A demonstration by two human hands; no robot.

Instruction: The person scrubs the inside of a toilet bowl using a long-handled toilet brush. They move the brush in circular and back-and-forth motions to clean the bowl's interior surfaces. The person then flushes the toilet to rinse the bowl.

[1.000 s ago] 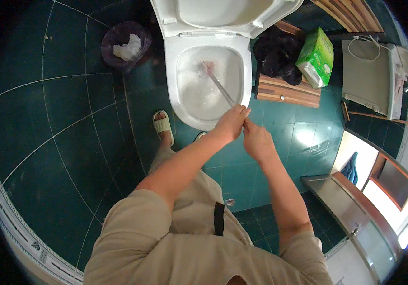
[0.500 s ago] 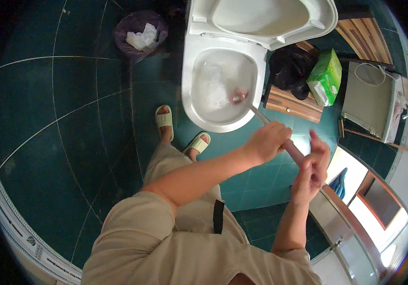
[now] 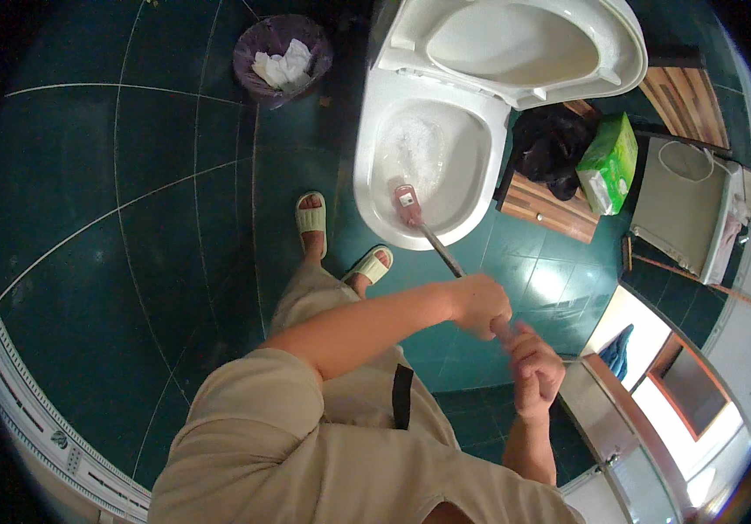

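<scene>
- Teal tiles cover the floor (image 3: 131,227), with pale grout lines curving across it.
- White toilet (image 3: 375,166) stands at the top of the view, seat and lid raised, foamy water in the bowl.
- The toilet brush (image 3: 423,229) slants from the bowl down toward the person; its pinkish head lies against the inner wall of the bowl near the front rim, and the thin shaft crosses over that rim.
- The left hand (image 3: 480,306) is curled tight around the near end of the brush handle, knuckles up, forearm coming in from the lower left.
- The right hand (image 3: 532,371) sits just below and to the right of the left one, fingers loosely bent and touching the very tip of the handle; whether it truly grips it, I cannot tell.
- Two feet in pale green slippers (image 3: 311,214) stand on the floor just left of the bowl's front.
- A purple-lined waste bin (image 3: 281,57) holding crumpled white paper sits well to the left of the toilet.
- A green tissue pack (image 3: 607,162) and a black cloth (image 3: 550,144) rest on a wooden stand (image 3: 550,208) to the right of the toilet.
</scene>
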